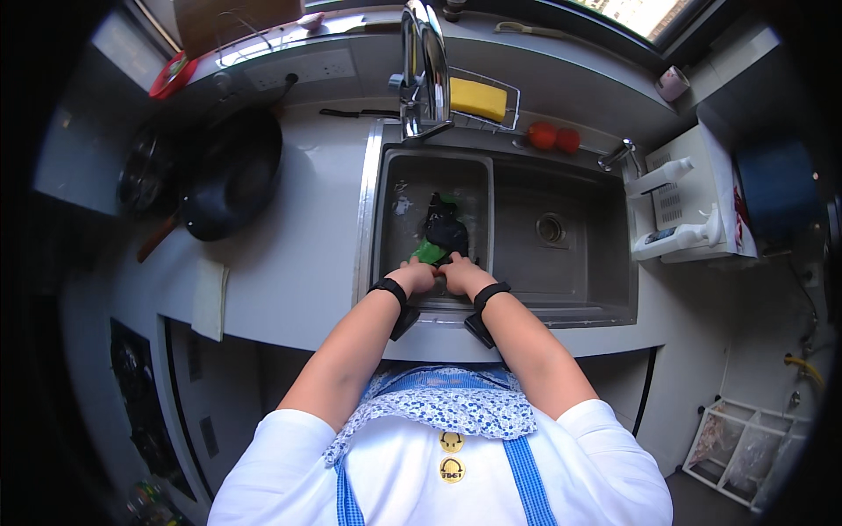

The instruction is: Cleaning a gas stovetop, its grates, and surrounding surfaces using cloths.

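In the left basin [437, 151] of a steel double sink lies a wet, bunched black and green cloth [446, 227]. At its near end my left hand [416, 275] has hold of the green part. My right hand [464, 273], close beside it, grips the black part. Some fingertips are hidden by the hands and the fabric. Glints around the cloth look like shallow water. Above the far rim rises a chrome faucet [424, 72].
The right basin [526, 276] has a drain. Behind the sink are a yellow sponge [478, 100] in a wire rack, a black-handled knife [358, 113] and red tomatoes [543, 135]. A black wok [233, 177] stands left; a white spray bottle [677, 238] lies right.
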{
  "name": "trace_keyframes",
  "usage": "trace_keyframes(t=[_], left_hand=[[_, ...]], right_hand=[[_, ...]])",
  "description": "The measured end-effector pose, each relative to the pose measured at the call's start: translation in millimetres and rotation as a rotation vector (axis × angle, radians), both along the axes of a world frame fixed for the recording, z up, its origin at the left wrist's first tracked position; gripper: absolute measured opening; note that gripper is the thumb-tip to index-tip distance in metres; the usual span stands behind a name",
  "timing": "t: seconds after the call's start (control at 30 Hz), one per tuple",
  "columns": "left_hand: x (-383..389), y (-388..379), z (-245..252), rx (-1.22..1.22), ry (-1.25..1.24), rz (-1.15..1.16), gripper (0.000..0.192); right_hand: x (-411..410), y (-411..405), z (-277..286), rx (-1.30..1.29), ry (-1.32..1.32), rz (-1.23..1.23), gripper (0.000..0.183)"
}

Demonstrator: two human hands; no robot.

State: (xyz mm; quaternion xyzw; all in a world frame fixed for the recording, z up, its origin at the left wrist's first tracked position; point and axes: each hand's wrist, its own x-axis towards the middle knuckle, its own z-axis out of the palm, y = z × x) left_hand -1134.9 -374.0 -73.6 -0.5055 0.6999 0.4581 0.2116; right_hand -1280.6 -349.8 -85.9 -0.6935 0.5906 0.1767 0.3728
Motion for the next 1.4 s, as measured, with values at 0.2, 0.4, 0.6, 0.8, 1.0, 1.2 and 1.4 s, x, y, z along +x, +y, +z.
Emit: trace_keyframes(t=[0.2,0.4,0.6,0.8,1.0,1.2,1.4], left_hand=[[1,-23,-26,-0.019,-0.130,0.056,0.053],[25,-41,-38,-0.347,0.104,0.500,0.049],[8,-38,-23,-0.110,-0.067,0.275,0.038],[2,-33,-29,-0.045,-0.124,0.528,0.039],[18,-54,27,0.129,0.638,1.232,0.009],[14,-89,78,0.018,0.938,1.285,0.017],[10,-88,102,-0.107,1.133,1.199,0.024]], right_hand=[[-2,5,-14,-0.108,0.034,-0.082,0.042],[17,-12,4,-0.140,0.079,-0.175,0.043],[-13,-25,-47,0.122,-0.135,-0.049,0.030],[-10,-36,13,-0.013,-0.232,-0.098,0.026],[-28,-73,98,-0.298,-0.284,-0.280,0.020],[-54,-101,124,-0.658,-0.707,-0.613,0.016],[-34,-102,128,-0.979,-0.757,-0.621,0.017]])
